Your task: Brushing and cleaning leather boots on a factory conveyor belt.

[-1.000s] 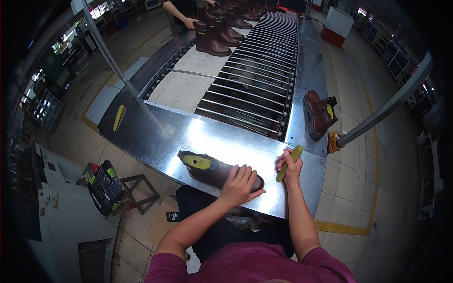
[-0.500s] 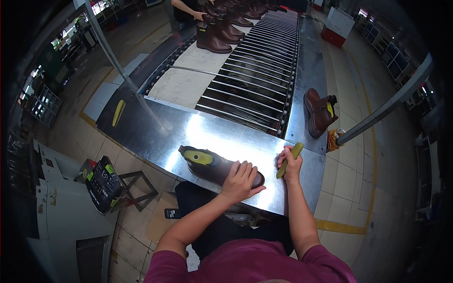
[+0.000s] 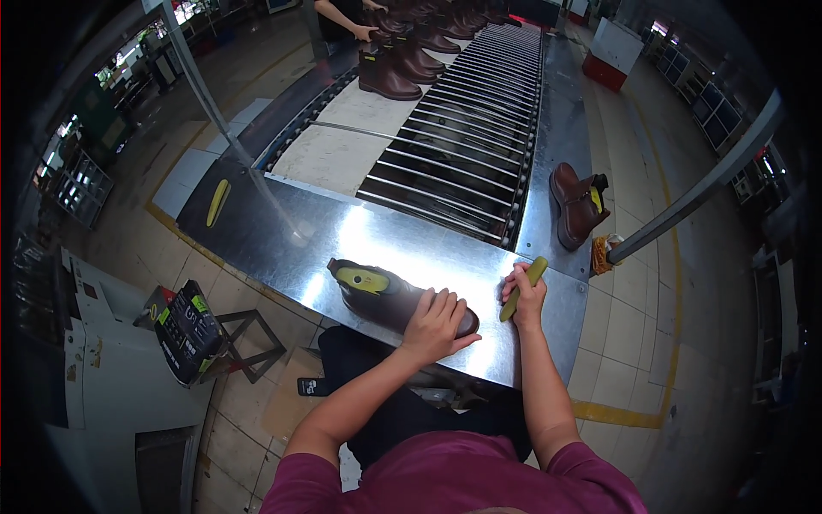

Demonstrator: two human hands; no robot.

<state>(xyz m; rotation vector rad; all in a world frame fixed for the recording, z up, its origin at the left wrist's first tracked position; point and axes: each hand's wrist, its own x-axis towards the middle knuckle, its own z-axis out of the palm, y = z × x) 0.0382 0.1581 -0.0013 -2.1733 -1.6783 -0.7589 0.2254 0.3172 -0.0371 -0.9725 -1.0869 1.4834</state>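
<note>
Metal table (image 3: 274, 231) beneath one brown boot (image 3: 385, 310) and one yellow-green insole (image 3: 218, 203)

The operator wears a maroon shirt (image 3: 454, 474) with short sleeves (image 3: 305, 481) of matching colour. Dark, near-black trousers (image 3: 390, 426) cover the legs, partly hidden. Forearms (image 3: 366, 401), left hand (image 3: 433, 329) and right hand (image 3: 529, 298) are bare.

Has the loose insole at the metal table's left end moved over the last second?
No, the loose insole shows no visible shift against the edge of the metal table.
</note>
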